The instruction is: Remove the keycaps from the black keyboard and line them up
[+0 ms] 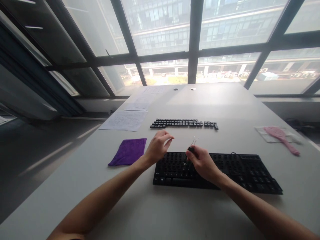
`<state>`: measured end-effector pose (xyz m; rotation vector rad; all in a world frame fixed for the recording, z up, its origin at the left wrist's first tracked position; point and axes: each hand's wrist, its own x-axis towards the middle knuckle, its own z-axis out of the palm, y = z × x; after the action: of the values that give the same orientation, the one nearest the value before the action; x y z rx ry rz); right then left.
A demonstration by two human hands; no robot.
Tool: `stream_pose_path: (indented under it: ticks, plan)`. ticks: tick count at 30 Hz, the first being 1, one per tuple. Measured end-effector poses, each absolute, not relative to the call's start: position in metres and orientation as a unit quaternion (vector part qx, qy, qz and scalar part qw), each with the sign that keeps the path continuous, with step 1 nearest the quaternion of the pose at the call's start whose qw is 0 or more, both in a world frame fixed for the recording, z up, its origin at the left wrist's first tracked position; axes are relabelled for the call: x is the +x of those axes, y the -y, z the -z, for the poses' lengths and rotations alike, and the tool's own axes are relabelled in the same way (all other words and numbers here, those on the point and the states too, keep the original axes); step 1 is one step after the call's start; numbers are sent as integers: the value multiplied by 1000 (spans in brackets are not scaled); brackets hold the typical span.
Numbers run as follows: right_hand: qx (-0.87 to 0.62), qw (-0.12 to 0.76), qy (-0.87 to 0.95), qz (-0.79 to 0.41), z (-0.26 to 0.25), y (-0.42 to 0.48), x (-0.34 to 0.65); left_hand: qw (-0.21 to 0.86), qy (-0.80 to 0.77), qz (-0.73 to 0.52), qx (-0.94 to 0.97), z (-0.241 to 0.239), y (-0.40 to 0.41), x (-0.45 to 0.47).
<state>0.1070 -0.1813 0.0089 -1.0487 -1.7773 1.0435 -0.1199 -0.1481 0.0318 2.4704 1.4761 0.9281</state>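
Note:
My right hand [202,162] grips a keycap puller [191,149] with a small black handle. Thin wire prongs stick out above the fingers, and short wire ends show below them. The hand is over the middle of a black keyboard [200,182], where many keycaps are off in the upper rows. Along the front edge, some keys and the space bar are still in place. Just above the keyboard's left end, my left hand [158,146] has its thumb and index finger apart, with nothing visible between them. Beyond the hands, loose black keycaps [178,123] lie in rows on the table.
A folded purple cloth [128,151] lies left of the keyboard. Printed papers [125,120] are spread at the table's left edge. On the right, a pink hairbrush [281,136] rests partly on a white packet. Large windows stand behind the white table [140,213].

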Motion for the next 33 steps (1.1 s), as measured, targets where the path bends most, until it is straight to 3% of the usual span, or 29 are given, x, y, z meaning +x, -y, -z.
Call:
stream_pose_path:
  ticks: [5,13,23,33]
  plan:
    - [-402,358,738,-407,-7,184,104,181,-492,-235,819,-24,210,-91]
    - [-365,323,790,-371,-8,187,103,172,-495,-233,819,-6,219,-87]
    - [-284,353,847,-277,5,200,109,188,-452,-227,842,-15,228,-83]
    - [-306,409,765,-393,6,193,116,200,-473,-228,827,-8,224,-75]
